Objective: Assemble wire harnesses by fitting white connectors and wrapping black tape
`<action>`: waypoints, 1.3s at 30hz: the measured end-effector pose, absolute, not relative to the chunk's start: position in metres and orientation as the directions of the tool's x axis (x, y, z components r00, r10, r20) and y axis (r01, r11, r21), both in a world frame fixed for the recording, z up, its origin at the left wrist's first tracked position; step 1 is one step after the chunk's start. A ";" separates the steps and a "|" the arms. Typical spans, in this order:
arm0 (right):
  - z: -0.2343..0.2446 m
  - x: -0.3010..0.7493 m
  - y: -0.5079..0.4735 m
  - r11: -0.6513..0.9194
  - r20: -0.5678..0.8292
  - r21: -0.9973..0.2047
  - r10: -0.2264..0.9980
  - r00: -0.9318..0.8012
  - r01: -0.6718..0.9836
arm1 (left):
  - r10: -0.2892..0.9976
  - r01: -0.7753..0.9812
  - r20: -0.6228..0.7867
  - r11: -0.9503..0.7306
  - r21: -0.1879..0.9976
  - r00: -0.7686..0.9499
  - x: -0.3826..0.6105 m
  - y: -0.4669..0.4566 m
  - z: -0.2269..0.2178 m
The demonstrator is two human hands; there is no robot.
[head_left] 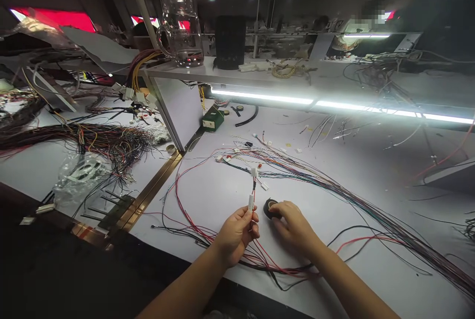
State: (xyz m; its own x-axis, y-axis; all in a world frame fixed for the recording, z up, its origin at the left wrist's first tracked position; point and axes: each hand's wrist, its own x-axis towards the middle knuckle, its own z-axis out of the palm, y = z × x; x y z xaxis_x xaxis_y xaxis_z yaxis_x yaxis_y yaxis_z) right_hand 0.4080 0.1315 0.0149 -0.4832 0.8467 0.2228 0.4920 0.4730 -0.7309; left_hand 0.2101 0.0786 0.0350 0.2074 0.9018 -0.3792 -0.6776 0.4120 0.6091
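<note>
My left hand [239, 232] is closed around red and black wires just below a white sleeve-like piece [251, 202]. Above that piece the wires run up to a white connector [254, 172], with a dark band beneath it. My right hand [293, 222] has its fingers on a roll of black tape [272, 208] at the table surface. Under both hands, loops of red and black wire [267, 259] curve across the white tabletop [230, 185]. Beyond the left hand, a long bundle of thin coloured wires [334, 190] with white connectors at its ends stretches to the lower right.
A green box [213, 119] and a black tube [248, 117] lie at the back under a lit strip lamp [263, 96]. The shelf above bears a glass jug [181, 27] and a black container [230, 42]. On the left are a wire heap [111, 146] and a plastic bag [79, 173].
</note>
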 end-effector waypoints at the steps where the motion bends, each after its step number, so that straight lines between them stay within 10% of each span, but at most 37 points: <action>1: 0.016 0.407 0.132 0.494 0.240 -0.703 0.842 -0.483 0.511 | 0.902 -0.666 -0.376 0.414 0.621 0.210 0.211 0.078 0.036; 8: 0.062 0.383 0.138 0.063 -0.090 -0.910 0.935 -0.343 0.409 | 0.909 -0.498 -0.296 0.410 0.764 0.293 0.217 0.075 0.041; 19: 0.089 0.388 0.154 0.182 -0.180 -0.779 0.852 -0.491 0.600 | 0.883 -0.388 -0.331 0.448 0.806 0.332 0.219 0.070 0.044; 31: 0.061 0.388 0.133 -0.184 -0.227 -0.973 0.851 -0.473 0.135 | 0.877 -0.437 -0.333 0.465 0.770 0.346 0.223 0.071 0.048; 39: 0.068 0.389 0.130 -0.153 -0.230 -0.971 0.805 -0.547 0.183 | 0.953 0.033 -0.125 0.121 0.992 0.276 0.219 0.070 0.057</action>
State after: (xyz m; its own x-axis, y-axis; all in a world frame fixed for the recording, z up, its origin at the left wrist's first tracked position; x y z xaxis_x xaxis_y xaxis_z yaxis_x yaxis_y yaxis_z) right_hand 0.3887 0.1298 0.0683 -0.5466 0.8051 -0.2304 0.1834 -0.1534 -0.9710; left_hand 0.2188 0.0697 0.0567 0.2764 0.9529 -0.1251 0.0331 0.1206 0.9921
